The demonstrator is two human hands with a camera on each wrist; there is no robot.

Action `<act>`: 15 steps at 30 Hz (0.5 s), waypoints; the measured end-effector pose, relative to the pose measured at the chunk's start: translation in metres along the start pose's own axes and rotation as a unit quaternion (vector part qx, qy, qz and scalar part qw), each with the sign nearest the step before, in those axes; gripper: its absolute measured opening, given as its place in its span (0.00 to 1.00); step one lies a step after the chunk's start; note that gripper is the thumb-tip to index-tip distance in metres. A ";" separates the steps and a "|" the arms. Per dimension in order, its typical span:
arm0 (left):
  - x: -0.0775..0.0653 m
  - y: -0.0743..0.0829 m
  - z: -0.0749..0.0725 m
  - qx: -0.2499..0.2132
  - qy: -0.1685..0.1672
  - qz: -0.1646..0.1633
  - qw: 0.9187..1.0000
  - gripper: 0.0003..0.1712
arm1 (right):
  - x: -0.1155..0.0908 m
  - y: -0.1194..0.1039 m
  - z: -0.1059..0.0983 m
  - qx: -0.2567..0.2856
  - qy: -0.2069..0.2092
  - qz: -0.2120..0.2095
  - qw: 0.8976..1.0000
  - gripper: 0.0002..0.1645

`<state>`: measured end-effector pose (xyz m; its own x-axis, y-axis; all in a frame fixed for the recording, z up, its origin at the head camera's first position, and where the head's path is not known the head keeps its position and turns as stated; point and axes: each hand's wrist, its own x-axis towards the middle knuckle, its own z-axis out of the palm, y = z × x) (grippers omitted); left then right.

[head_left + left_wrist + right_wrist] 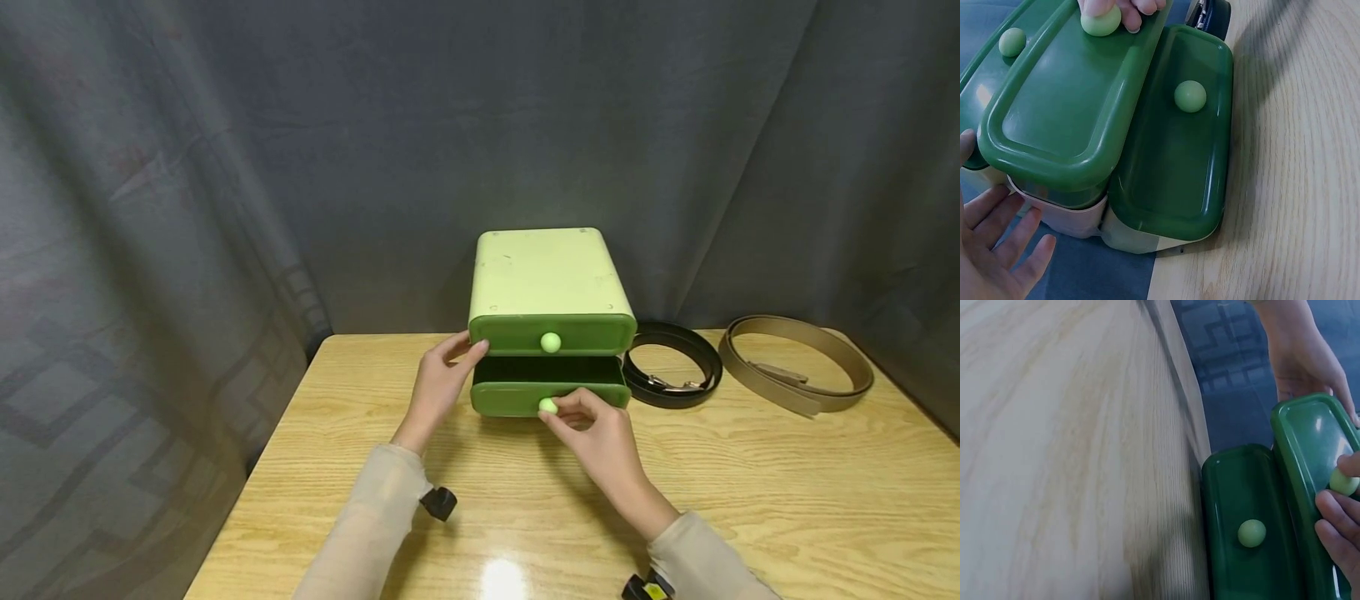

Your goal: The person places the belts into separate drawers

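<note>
A small drawer cabinet [551, 267] with a pale green top and dark green drawer fronts stands on the table. Its middle drawer [1060, 106] is pulled partway out, while the top drawer [510, 335] and bottom drawer [1229, 487] look closed. My right hand [603, 437] pinches the middle drawer's round, light green knob [547, 406] between thumb and fingers. At the cabinet's left side is my left hand [438, 383], its thumb by the top drawer's front corner and its fingers extended along the side. The part of the drawer's inside that shows is dark.
To the right of the cabinet lies a coiled black belt [708, 354] with a metal buckle. Farther right is a coiled brown belt [840, 358]. A grey curtain [390, 167] hangs behind the wooden table [750, 475] and along its left side.
</note>
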<state>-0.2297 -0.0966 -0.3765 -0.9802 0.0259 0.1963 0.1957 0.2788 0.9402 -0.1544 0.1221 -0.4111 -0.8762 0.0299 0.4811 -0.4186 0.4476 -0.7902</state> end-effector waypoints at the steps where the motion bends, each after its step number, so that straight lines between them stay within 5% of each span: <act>1: 0.000 0.000 0.000 0.000 0.001 -0.001 1.000 0.30 | -0.001 0.000 0.000 0.000 0.001 -0.003 1.000 0.09; 15: 0.001 0.000 -0.001 0.004 -0.004 0.001 1.000 0.30 | -0.010 -0.006 -0.003 -0.002 0.001 -0.018 1.000 0.12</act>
<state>-0.2306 -0.0978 -0.3761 -0.9801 0.0331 0.1956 0.1968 0.2866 0.9376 -0.1429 0.1222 -0.4099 -0.8598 0.0152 0.5103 -0.4495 0.4517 -0.7707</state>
